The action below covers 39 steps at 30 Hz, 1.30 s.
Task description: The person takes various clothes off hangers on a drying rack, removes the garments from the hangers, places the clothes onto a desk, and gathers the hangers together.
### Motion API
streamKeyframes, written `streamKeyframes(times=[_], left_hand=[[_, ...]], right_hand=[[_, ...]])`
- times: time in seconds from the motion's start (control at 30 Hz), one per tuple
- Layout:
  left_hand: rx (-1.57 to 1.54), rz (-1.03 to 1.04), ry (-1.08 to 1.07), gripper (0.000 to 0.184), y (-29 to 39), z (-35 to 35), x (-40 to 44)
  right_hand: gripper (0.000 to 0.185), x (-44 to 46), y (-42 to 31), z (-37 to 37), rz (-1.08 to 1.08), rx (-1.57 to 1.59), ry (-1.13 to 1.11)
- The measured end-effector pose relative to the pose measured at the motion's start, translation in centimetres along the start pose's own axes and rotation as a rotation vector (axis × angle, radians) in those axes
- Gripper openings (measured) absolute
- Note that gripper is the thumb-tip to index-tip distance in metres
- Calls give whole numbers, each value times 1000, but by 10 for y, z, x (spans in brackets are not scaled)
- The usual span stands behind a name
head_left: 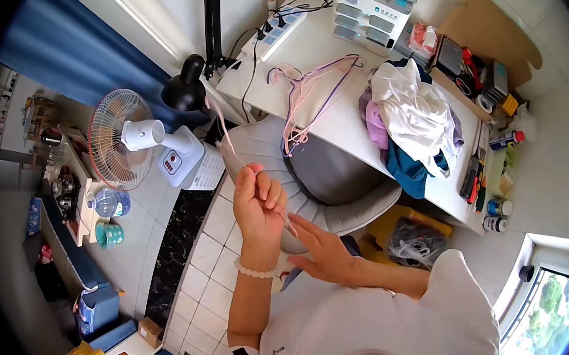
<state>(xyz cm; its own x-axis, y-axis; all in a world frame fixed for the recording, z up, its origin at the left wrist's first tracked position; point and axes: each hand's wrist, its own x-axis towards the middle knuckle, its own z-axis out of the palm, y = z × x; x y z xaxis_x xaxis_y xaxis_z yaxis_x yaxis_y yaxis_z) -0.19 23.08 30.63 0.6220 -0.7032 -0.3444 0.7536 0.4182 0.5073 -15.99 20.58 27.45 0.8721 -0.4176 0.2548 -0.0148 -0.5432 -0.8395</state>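
Note:
My left hand (257, 200), with a beaded bracelet on its wrist, is closed around a thin pink item (224, 132). The item sticks up above the fist, and a short part shows below it; what it is I cannot tell for sure. My right hand (322, 252) is open beside it, fingers stretched and thumb apart, fingertips close to the item's lower part. Whether they touch it is unclear. Pink and purple hangers (304, 97) lie on the white table (341, 127), left of a pile of clothes (412, 114).
A grey chair (264, 145) stands against the table. To the left are a fan (123, 138), a water bottle (110, 203) and a black lamp (185, 88). A power strip (276, 33), a white box unit (368, 15) and tools (474, 176) are on the table.

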Motion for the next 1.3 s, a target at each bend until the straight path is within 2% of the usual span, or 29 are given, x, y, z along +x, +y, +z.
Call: streamKeyframes(times=[0.07, 0.1, 0.17, 0.2, 0.3, 0.43, 0.5, 0.53, 0.57, 0.6, 0.67, 0.7, 0.8, 0.87, 0.93, 1.07, 1.13, 1.27, 1.3], left_hand=[[-35, -4, 7, 18, -4, 7, -1], [-67, -4, 15, 17, -6, 8, -1], [-88, 6, 35, 17, -9, 9, 2], [-107, 17, 52, 16, -11, 9, 3], [-3, 11, 12, 17, -10, 4, 4], [64, -22, 41, 19, -7, 1, 7], [314, -49, 28, 24, -2, 7, 5], [314, -48, 29, 24, -1, 10, 2], [515, 45, 19, 25, 0, 11, -4], [715, 140, 9, 26, 1, 10, -10], [794, 143, -18, 25, 5, -8, -19], [872, 146, -47, 24, 8, -17, -23], [887, 141, 71, 23, 9, -47, -34], [894, 123, 144, 22, 8, -70, -41], [853, 76, 279, 21, 5, -88, -49], [847, 25, 395, 20, 2, -107, -60], [842, 14, 423, 21, 2, -112, -62], [847, 15, 478, 21, 0, -127, -69], [862, 21, 493, 21, 0, -130, -70]], right_hand=[[48, 0, 23, 3, -169, -42, 34], [48, 5, 24, -2, -169, -45, 31], [38, 15, 17, -15, -174, 207, 150], [32, 18, 8, -17, -90, 310, 168], [29, 21, 14, -19, 32, 395, 204], [29, 34, 37, -13, 98, 514, 359], [32, 55, 53, -28, 227, 626, 496], [33, 69, 62, -43, 277, 621, 523], [33, 85, 74, -61, 329, 616, 551], [33, 100, 91, -77, 331, 594, 550], [29, 132, 126, -113, 342, 586, 569], [26, 148, 152, -129, 431, 603, 580], [18, 186, 223, -165, 632, 751, 574], [17, 203, 259, -177, 694, 780, 542], [15, 218, 274, -179, 777, 780, 510], [14, 238, 310, -179, 813, 825, 400], [13, 241, 321, -177, 868, 752, 383], [13, 241, 340, -172, 886, 707, 399], [13, 240, 347, -170, 874, 610, 458]])
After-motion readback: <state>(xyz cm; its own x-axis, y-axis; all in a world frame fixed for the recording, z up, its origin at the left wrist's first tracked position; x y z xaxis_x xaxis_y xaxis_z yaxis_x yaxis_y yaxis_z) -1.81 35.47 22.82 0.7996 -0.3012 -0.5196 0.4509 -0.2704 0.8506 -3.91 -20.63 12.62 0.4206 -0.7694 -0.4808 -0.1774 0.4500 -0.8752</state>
